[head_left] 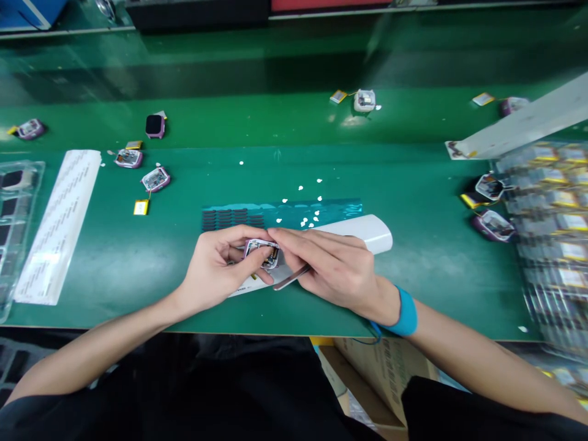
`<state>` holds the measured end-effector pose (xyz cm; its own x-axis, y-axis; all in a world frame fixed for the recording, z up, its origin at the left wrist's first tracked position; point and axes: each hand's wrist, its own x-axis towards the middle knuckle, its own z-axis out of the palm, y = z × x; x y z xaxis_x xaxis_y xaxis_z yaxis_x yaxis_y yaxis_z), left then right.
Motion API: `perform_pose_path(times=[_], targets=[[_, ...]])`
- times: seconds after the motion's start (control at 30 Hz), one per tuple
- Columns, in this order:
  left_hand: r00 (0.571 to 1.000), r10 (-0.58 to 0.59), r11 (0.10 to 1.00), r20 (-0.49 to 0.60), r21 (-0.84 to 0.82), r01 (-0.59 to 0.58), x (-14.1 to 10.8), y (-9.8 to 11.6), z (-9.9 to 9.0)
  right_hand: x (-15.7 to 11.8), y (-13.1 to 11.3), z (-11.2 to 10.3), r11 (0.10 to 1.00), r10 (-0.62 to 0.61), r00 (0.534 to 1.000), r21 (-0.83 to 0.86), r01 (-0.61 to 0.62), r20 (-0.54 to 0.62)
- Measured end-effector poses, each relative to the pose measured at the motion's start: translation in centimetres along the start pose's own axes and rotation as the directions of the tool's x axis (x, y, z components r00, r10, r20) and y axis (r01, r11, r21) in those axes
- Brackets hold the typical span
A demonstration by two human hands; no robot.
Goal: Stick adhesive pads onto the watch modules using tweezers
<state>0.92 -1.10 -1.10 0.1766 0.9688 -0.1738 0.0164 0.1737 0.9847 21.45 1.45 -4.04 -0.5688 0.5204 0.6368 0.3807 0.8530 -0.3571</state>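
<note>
My left hand [223,264] is closed around a small opened smartwatch case [269,260], its thumb lying over the exposed circuitry. In my right hand [337,264] are metal tweezers [291,278], their end sticking out below the fingers. The right fingertips touch the upper right edge of the case. Under both hands lies a white rounded strip [374,233], partly covered. Just beyond is a blue film sheet [294,211] with rows of dark adhesive pieces [225,218]. Several small white round tabs [316,213] are scattered on and around the film.
Opened watches [156,179] with yellow batteries [141,207] lie at left, back and right. A printed white strip [59,226] and a clear tray [18,202] are at left. Stacked clear trays of batteries [563,220] stand at right. A blue wrist strap [407,312] trails a cord.
</note>
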Motion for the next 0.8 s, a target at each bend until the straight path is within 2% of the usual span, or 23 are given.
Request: perform_pose_path(times=[0.1,0.2,0.27,0.47,0.67,0.8], targets=[[1.0,0.002,1.0,-0.02,0.017,-0.001,0.0,0.1,0.0,0.4,0.4,-0.3,0.998,0.009,1.0,-0.067,-0.01,-0.016],[0.999,-0.002,1.0,-0.048,0.025,0.004,0.1,0.4,0.0,1.1,1.0,-0.7,0.981,0.072,0.994,-0.176,-0.085,-0.078],[0.999,-0.008,1.0,-0.054,0.012,0.008,0.1,0.5,0.0,1.3,1.2,-0.9,0.97,0.089,0.994,-0.221,-0.101,-0.064],[1.0,-0.023,0.998,-0.007,-0.065,0.022,-0.1,0.4,-0.2,0.6,1.1,-1.0,0.977,-0.029,0.994,-0.206,0.05,0.104],[0.998,-0.028,0.996,-0.051,-0.082,0.024,0.0,0.4,-0.2,0.5,0.8,-1.3,0.979,-0.079,0.993,-0.18,0.094,0.089],[0.998,-0.031,0.996,-0.059,-0.091,0.025,0.0,0.2,0.2,0.6,0.2,-1.2,0.982,-0.092,0.989,-0.152,0.109,0.119]])
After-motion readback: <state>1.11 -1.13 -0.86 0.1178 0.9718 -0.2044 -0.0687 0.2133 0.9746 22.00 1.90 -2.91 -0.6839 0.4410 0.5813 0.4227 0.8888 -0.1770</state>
